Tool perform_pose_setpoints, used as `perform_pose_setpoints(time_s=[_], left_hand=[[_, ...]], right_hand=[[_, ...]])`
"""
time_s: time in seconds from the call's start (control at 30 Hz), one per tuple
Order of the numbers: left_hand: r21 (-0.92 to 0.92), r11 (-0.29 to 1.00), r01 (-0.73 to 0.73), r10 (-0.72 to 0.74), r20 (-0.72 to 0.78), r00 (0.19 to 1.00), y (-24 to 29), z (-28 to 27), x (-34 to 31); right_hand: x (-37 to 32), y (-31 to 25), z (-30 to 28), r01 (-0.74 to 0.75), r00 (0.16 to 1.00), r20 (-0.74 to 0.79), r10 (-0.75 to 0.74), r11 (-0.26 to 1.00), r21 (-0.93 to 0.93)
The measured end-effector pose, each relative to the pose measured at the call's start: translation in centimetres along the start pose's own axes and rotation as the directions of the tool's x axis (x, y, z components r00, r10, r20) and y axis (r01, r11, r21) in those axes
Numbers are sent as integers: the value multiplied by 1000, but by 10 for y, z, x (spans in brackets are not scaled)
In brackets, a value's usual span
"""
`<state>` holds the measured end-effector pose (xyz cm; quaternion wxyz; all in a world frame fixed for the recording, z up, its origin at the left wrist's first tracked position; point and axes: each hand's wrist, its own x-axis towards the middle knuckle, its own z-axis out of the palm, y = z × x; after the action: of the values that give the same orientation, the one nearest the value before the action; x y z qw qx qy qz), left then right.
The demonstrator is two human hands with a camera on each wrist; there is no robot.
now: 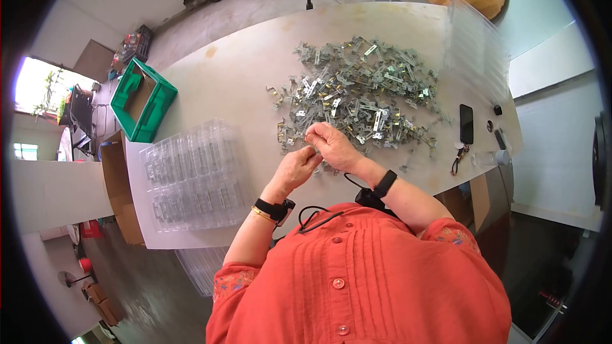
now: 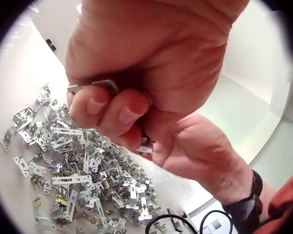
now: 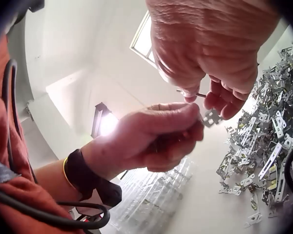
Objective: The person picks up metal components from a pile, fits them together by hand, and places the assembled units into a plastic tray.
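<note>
My left hand [image 1: 297, 167] and right hand [image 1: 336, 146] meet at the near edge of a pile of small metal brackets [image 1: 357, 99]. In the right wrist view the left thumb and curled fingers grip a metal bracket [image 3: 213, 118] with square cutouts. Above it, the right hand [image 3: 210, 48] pinches a thin metal piece [image 3: 199, 94] seen edge-on. The left wrist view shows more metal pieces [image 2: 106, 85] tucked inside the left hand's curled fingers; most of their shape is hidden.
Clear plastic trays [image 1: 194, 175] holding parts lie on the table at left, a green crate [image 1: 167, 99] beyond them. More clear trays [image 1: 475, 51] stand at the back right. A phone [image 1: 466, 124], keys [image 1: 458, 158] and a clear bottle [image 1: 488, 158] lie at right.
</note>
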<state>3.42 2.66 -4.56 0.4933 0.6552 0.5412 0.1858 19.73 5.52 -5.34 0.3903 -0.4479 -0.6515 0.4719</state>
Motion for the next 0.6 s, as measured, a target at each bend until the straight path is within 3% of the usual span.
perform_pose_setpoints(time_s=[0.07,0.13,0.23,0.27,0.33,0.53,0.6], left_hand=[[103,995,-15,23,-81,996,-11,14,3],[88,996,21,-11,-109,994,-12,15,5],[55,998,27,-17,-183,983,-23,17,10],[61,997,40,-29,-183,983,-27,16,11],[63,996,58,-46,-181,982,-29,14,9],[4,998,66,-65,-145,987,-29,13,12],[-83,986,147,-154,-94,984,-34,13,12]], right_hand=[[3,-9,-4,-92,995,-36,91,995,-29],[5,14,0,-86,992,-90,87,996,18],[4,30,-6,-381,921,104,375,923,45],[2,35,-4,-383,920,111,376,923,43],[-1,35,0,-548,836,217,503,775,314],[6,45,0,-538,839,260,478,802,261],[6,47,2,-528,847,243,473,802,279]])
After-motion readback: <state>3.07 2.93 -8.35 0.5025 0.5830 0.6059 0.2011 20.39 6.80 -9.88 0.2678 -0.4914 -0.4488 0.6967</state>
